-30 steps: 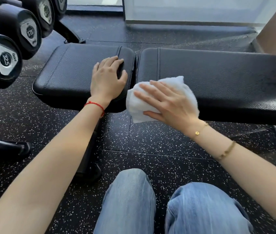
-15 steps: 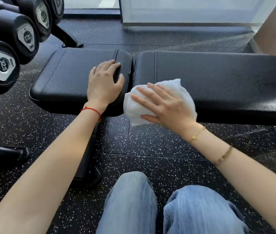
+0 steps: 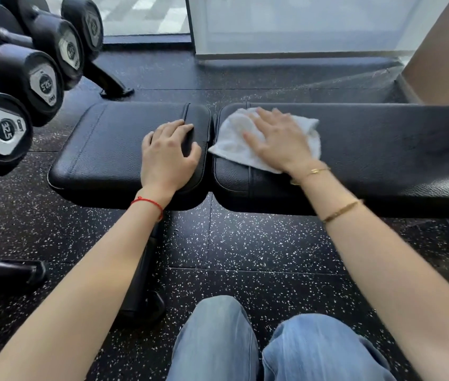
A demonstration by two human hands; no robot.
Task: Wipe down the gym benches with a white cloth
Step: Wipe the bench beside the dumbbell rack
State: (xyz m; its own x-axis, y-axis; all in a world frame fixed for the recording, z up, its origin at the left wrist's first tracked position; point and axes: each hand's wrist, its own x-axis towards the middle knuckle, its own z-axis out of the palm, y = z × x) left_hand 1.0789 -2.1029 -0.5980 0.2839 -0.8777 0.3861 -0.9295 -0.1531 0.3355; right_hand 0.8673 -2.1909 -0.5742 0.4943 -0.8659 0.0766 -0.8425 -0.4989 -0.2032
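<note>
Cloth [image 3: 234,141] on bench [image 3: 382,149], dumbbells [image 3: 22,86] left

Both arms reach forward, left hand [image 3: 167,158] and right hand [image 3: 278,140] flat, palms down.

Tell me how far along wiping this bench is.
Nothing shows as finished; no pad looks visibly different. In hand: the right hand presses the white cloth flat on the long back pad, at its end by the gap. The left hand rests on the seat pad. Most of both pads looks left.
</note>
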